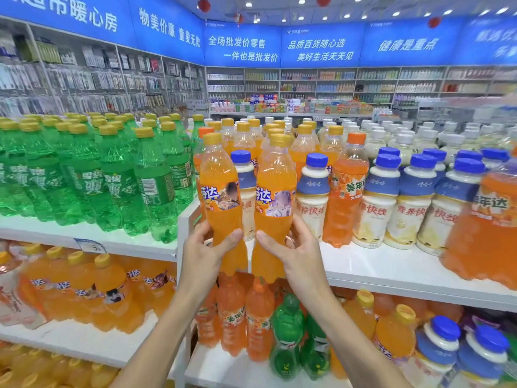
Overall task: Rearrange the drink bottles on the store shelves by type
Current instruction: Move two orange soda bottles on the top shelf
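You are holding two orange soda bottles with yellow caps, one in each hand, upright and side by side in the air just in front of the top shelf [377, 268]. Your left hand [208, 247] is wrapped round the lower body of the left bottle [221, 197], thumb across the front. Your right hand [292, 247] grips the right bottle [275, 197] the same way. Holding them low leaves both labels uncovered, so the type can be read.

Just behind them, the top shelf is mixed. White milk drinks [313, 200] with blue caps stand among orange-capped orange bottles [347, 191], with more yellow-capped orange sodas [246, 135] further back. To the left, green soda bottles [112, 177] fill their own shelf in tidy rows. Below those, a lower shelf [92, 343] carries matching orange sodas [109, 292]. That row looks the likely home for your pair, though the group at the back could also take them.
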`<state>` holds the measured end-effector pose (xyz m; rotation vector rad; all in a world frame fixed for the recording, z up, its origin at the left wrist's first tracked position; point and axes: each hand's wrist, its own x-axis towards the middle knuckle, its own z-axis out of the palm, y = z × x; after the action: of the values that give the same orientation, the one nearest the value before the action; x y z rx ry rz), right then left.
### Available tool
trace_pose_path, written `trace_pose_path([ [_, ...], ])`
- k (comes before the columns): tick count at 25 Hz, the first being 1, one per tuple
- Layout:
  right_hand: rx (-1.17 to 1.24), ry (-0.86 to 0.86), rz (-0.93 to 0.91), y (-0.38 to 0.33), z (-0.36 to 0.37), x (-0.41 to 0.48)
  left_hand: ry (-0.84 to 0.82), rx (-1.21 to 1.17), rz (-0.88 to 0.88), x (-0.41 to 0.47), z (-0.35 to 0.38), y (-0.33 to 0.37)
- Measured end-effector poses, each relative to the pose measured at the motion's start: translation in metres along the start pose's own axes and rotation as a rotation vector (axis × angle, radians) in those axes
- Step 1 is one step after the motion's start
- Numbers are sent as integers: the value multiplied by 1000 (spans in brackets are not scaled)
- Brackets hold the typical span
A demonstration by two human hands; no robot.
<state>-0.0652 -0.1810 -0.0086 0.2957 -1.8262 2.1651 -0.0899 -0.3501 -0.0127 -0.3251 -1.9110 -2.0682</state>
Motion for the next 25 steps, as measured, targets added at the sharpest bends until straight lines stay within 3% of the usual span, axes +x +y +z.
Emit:
trace_pose_path([
  [17,-269,102,-68,33,39,40,153,213,71,34,-25,-18],
  [25,-387,199,-129,27,25,29,318,391,172,30,-10,-28],
])
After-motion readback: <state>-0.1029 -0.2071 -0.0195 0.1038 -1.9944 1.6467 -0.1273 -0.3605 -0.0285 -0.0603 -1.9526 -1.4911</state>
